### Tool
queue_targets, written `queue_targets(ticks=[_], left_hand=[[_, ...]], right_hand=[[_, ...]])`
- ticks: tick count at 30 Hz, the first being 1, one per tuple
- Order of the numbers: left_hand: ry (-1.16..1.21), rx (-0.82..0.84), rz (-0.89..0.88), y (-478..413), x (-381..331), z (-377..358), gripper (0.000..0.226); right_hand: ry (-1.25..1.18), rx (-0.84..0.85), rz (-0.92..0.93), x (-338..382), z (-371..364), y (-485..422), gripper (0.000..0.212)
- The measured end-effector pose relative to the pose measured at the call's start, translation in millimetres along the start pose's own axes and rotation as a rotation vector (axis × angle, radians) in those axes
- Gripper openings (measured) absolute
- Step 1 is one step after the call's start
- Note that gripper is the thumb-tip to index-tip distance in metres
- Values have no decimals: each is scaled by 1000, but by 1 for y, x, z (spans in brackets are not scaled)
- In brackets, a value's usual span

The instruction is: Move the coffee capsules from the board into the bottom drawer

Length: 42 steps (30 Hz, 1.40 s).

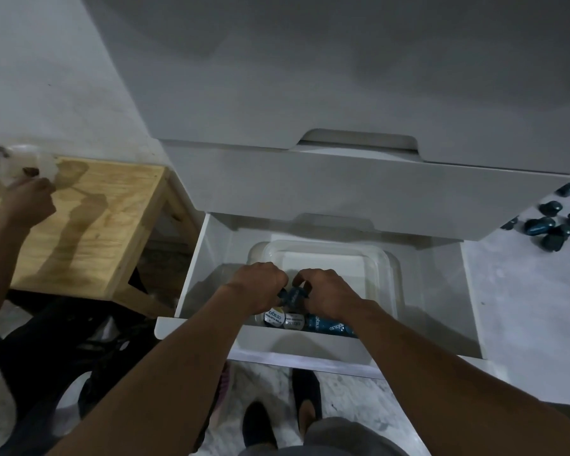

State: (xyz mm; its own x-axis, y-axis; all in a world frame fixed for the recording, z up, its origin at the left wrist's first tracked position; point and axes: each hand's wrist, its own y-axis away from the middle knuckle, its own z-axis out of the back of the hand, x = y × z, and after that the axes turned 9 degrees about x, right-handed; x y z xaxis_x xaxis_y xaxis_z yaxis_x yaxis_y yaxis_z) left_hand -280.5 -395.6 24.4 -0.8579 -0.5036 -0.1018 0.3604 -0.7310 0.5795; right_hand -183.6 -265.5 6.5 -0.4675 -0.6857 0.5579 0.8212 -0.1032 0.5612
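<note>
The white bottom drawer (pixel 191 284) is pulled open, and a clear plastic tub (pixel 387 268) sits inside it. Both my hands reach into the tub side by side. My left hand (pixel 255 287) and my right hand (pixel 326 291) have curled fingers and together hold dark blue coffee capsules (pixel 293 296) between them. Below my hands, several capsules (pixel 278 319) lie in the tub, some showing white foil lids, others blue. The wooden board (pixel 89 218) stands at the left. Several loose blue capsules (pixel 551 227) lie on the floor at the far right.
Two closed white drawer fronts (pixel 343 185) overhang the open drawer. Another person's hand (pixel 27 202) rests on the board at the far left, beside a blurred white object. My dark shoes (pixel 306 393) stand on the marbled floor beneath the drawer. Dark bags lie under the board.
</note>
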Motion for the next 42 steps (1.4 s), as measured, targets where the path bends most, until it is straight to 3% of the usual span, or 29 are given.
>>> queue_targets(ticks=[11, 20, 28, 42], left_hand=[[36, -225, 124, 23, -17, 10, 36], [57, -470, 170, 51, -67, 40, 30], [26, -737, -51, 77, -172, 33, 30], [-63, -706, -317, 61, -328, 41, 26]], right_hand=[[8, -113, 32, -17, 14, 8, 43], [157, -578, 18, -31, 35, 86, 29], [222, -864, -42, -66, 27, 209, 28], [168, -979, -232, -176, 26, 330, 27]])
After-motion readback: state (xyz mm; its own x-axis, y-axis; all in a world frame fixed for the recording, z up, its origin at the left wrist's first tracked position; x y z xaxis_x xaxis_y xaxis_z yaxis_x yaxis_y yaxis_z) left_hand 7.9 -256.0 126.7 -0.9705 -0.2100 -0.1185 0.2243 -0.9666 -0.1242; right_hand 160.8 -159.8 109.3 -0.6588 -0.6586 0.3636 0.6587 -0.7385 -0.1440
